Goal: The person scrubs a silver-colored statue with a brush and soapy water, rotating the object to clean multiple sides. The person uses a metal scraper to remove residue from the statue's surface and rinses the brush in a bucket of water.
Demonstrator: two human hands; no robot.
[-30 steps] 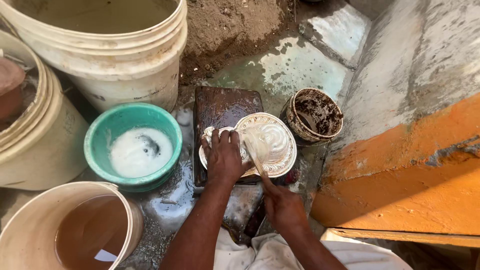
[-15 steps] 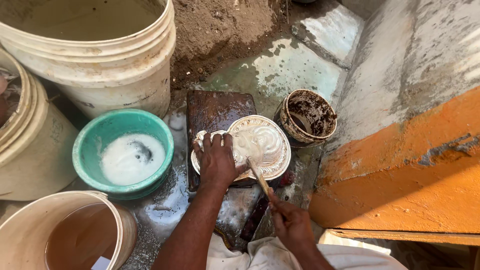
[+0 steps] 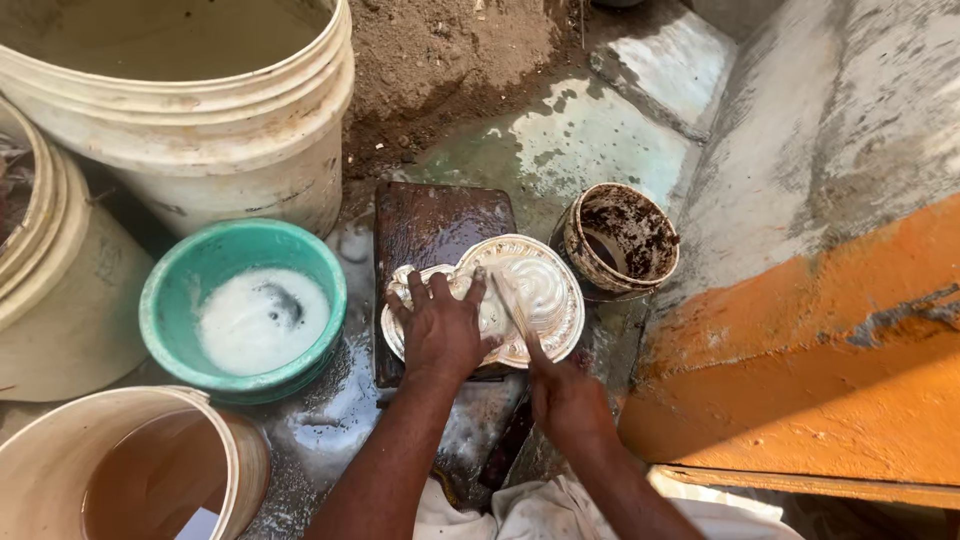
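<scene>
Left hand (image 3: 440,325) spread flat, fingers open, pressing the embossed silver plate (image 3: 540,290) onto a dark wet board (image 3: 430,225). Right hand (image 3: 565,395), at 5 o'clock of the plate, closed around a thin brush (image 3: 510,305) lying across it. Teal bowl (image 3: 240,300) of soapy water at 9 o'clock, grimy small pot (image 3: 620,240) at 2 o'clock, white buckets (image 3: 200,110) beyond.

A big white bucket (image 3: 190,110) of murky water fills the upper left of the frame. Below it sits a teal bowl (image 3: 243,305) holding white foam. A cream bucket (image 3: 60,290) is cut off at the left edge, and another bucket (image 3: 140,470) with brown water stands at lower left. A small dirty tub (image 3: 620,240) sits right of centre, beside an orange wall (image 3: 800,380) at right.
</scene>
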